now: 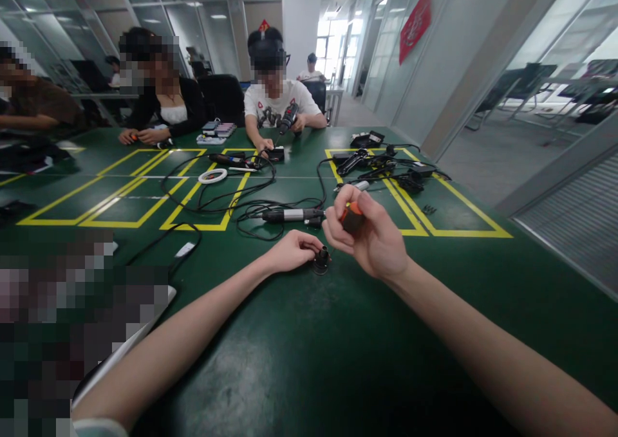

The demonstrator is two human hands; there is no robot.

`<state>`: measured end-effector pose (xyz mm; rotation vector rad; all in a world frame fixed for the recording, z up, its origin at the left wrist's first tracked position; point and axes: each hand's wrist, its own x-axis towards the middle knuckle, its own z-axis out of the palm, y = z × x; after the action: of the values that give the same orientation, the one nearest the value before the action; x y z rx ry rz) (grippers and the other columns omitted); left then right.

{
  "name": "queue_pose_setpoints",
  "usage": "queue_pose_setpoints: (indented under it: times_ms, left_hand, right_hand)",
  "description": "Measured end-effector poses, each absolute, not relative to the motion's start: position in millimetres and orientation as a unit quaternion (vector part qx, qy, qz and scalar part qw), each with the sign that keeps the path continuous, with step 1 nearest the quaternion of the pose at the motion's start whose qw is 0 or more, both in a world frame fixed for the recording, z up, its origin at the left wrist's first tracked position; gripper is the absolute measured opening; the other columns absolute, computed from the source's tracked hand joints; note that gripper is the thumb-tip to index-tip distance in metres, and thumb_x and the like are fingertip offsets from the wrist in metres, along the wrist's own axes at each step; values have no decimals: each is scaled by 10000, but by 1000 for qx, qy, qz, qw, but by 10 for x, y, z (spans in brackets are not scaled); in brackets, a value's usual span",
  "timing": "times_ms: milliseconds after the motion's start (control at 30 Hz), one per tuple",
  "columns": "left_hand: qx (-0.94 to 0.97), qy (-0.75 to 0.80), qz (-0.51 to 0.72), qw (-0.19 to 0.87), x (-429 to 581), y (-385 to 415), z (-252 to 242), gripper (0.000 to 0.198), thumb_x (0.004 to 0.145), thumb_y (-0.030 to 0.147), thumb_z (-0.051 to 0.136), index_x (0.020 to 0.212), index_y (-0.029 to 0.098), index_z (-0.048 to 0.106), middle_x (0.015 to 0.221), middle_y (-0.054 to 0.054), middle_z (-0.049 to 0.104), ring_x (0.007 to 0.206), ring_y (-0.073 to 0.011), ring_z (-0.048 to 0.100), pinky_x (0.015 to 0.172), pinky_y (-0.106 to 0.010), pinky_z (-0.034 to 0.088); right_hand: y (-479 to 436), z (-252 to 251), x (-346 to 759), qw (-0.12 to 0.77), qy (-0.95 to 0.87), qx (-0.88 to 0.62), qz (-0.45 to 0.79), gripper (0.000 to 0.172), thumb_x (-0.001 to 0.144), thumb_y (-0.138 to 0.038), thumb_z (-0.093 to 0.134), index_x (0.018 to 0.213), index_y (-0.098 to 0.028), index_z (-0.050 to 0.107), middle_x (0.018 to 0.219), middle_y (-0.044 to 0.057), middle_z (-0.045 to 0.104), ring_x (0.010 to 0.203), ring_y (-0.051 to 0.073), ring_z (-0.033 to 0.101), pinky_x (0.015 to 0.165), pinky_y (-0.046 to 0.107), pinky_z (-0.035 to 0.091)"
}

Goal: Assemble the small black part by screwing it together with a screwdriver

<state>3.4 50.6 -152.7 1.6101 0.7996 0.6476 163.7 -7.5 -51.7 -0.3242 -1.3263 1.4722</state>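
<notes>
My left hand [295, 250] rests on the green table, its fingertips closed around a small black cylindrical part [321, 262] that stands on a wider round base. Above and to the right of it, my right hand [371, 237] is wrapped round the orange and black handle of a screwdriver [353, 218]. The screwdriver's shaft is mostly hidden by my fingers, and whether its tip touches the black part I cannot tell. Just behind both hands lies a black and silver pen-shaped power tool [292, 215] with its cable.
Black cables and tools [381, 163] lie at the back right, near several small screws [429, 210]. A white tape roll [212, 176] sits left of centre. Across the table [270, 334], a person in white [280, 99] holds a power drill [288, 118]; others sit left.
</notes>
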Motion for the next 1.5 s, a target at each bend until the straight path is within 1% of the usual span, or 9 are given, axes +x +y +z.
queue_pose_setpoints:
  times_ms: [100,267,400,533,700,1000,1167,1300,1500]
  left_hand:
    - [684,342,279,581,30,511,-1535,382,612,79,533,864,111,819,853,-57,818,798,-174,743,823,-265,561]
    - [696,344,277,566,34,506,-1529,366,640,83,537,877,105,816,866,-59,819,790,-171,732,811,-257,549]
    - [697,354,280,557,32,488,-1509,323,666,94,542,856,102,803,842,-50,810,768,-168,720,786,-253,548]
    - [685,327,272,591,11,484,-1506,346,672,112,565,923,102,802,895,-65,813,845,-185,739,861,-286,569]
    - [673,307,272,616,-12,516,-1544,327,658,118,600,924,98,789,903,-79,813,844,-183,748,890,-305,574]
    - [693,320,274,585,6,504,-1515,249,714,96,575,857,102,779,873,-60,808,812,-155,735,839,-254,560]
    - [698,324,272,578,14,508,-1517,271,727,100,568,882,113,790,882,-53,813,827,-162,739,863,-269,569]
    - [685,302,255,611,-11,526,-1508,336,659,71,568,904,114,794,927,-61,818,867,-168,745,904,-285,567]
    - [683,308,254,611,-6,533,-1523,356,625,49,565,896,97,792,908,-76,815,806,-156,741,834,-256,557]
  right_hand:
    - [-68,-492,1629,536,-561,-148,613,432,938,-583,637,733,-208,575,515,-59,460,413,91,371,410,228,285]
    - [-87,-472,1646,503,-553,-147,648,563,939,-668,574,617,-210,509,462,-86,289,399,73,201,396,222,180]
    - [-92,-493,1679,505,-553,-120,651,457,920,-629,600,728,-222,519,466,-114,268,404,69,144,415,216,179]
    - [-66,-507,1675,532,-545,-126,636,341,910,-499,681,788,-226,517,512,-98,381,421,74,233,423,208,206]
    - [-34,-517,1635,550,-555,-152,606,430,918,-609,676,789,-211,573,560,-64,468,430,86,380,426,226,311]
    - [-54,-496,1644,539,-531,-148,637,523,911,-722,596,764,-224,537,501,-106,270,428,73,149,418,217,166]
    - [-50,-534,1631,555,-538,-153,616,392,900,-573,705,844,-243,501,542,-104,388,425,72,244,432,209,204]
    - [-35,-526,1608,562,-548,-176,594,459,896,-637,693,792,-209,564,622,-54,495,462,78,381,439,227,289]
    - [-37,-495,1604,561,-533,-191,603,522,894,-695,657,737,-201,590,568,-54,388,484,94,286,424,236,215]
